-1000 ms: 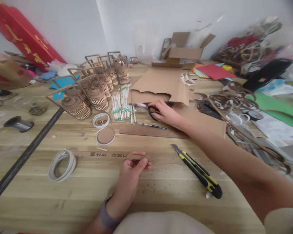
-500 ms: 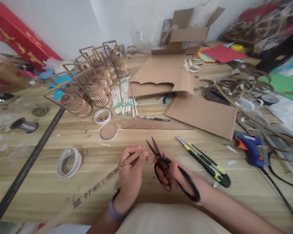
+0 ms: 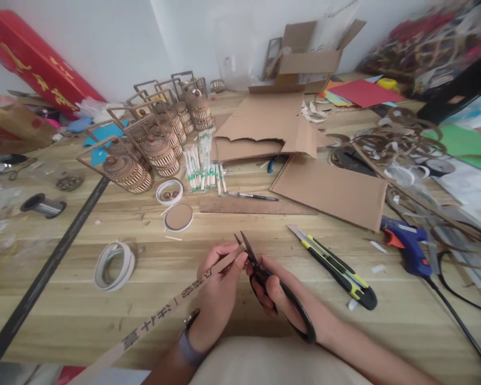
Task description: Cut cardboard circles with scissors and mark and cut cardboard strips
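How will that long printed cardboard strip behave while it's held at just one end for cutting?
The cardboard strip is long, thin and narrow, so it is probably light and a bit floppy. The left hand pinches only its upper end, beside the scissors in the right hand. Its far end runs off past the table edge, so it may sag or swing.

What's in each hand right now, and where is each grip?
The left hand pinches the printed cardboard strip near its upper end. The right hand holds the black scissors by the handle loops, blades at the strip's tip.
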`<act>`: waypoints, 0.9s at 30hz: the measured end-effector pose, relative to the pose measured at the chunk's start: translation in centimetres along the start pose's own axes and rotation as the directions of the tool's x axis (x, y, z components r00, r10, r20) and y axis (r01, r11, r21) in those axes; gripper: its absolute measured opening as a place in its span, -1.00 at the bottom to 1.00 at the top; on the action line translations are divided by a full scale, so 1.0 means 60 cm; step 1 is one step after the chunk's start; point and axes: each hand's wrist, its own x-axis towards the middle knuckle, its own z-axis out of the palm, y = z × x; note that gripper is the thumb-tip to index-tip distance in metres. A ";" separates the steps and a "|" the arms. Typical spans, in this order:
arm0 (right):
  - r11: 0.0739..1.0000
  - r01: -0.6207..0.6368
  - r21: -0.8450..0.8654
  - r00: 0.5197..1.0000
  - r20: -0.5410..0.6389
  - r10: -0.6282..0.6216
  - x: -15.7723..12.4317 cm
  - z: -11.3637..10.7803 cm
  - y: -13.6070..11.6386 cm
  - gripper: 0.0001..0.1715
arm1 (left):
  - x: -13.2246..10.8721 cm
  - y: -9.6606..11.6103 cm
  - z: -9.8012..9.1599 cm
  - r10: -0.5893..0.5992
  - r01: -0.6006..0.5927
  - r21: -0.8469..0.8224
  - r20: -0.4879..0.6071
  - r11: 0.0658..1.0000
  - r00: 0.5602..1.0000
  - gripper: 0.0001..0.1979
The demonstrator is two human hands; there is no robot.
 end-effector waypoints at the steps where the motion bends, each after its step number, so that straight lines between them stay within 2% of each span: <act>1: 1.000 -0.003 0.006 1.000 -0.002 0.003 0.000 0.001 0.000 -0.18 | 0.000 0.000 0.000 -0.002 0.002 -0.001 0.003 1.000 1.000 -0.91; 14: 1.000 0.002 -0.025 0.996 -0.087 -0.005 -0.005 0.008 0.006 -0.31 | 0.002 0.002 0.001 -0.084 0.085 -0.033 0.024 0.996 0.996 -0.82; 17: 0.998 -0.020 -0.061 0.996 -0.090 0.014 -0.004 0.009 0.003 -0.34 | 0.006 -0.003 0.000 -0.140 0.144 -0.112 0.047 0.983 0.989 -0.75; 19: 0.985 0.019 -0.169 0.986 -0.160 -0.047 0.001 0.001 0.003 -0.37 | 0.011 -0.001 -0.001 -0.195 0.212 -0.236 0.095 0.948 0.976 -0.66; 21: 0.924 0.038 -0.380 0.954 -0.260 -0.146 0.009 -0.014 0.007 -0.45 | 0.014 0.008 -0.001 -0.239 0.299 -0.372 0.199 0.879 0.950 -0.57; 23: 0.795 0.013 -0.606 0.909 -0.324 -0.262 0.017 -0.033 0.017 -0.60 | 0.016 0.024 -0.001 -0.266 0.401 -0.456 0.332 0.794 0.905 -0.51; 24: 0.720 -0.003 -0.694 0.891 -0.329 -0.313 0.021 -0.041 0.023 -0.63 | 0.016 0.033 0.000 -0.283 0.455 -0.472 0.391 0.755 0.876 -0.52; 27: 0.521 -0.017 -0.853 0.859 -0.279 -0.429 0.029 -0.054 0.037 -0.53 | 0.013 0.059 0.000 -0.335 0.581 -0.469 0.509 0.665 0.793 -0.55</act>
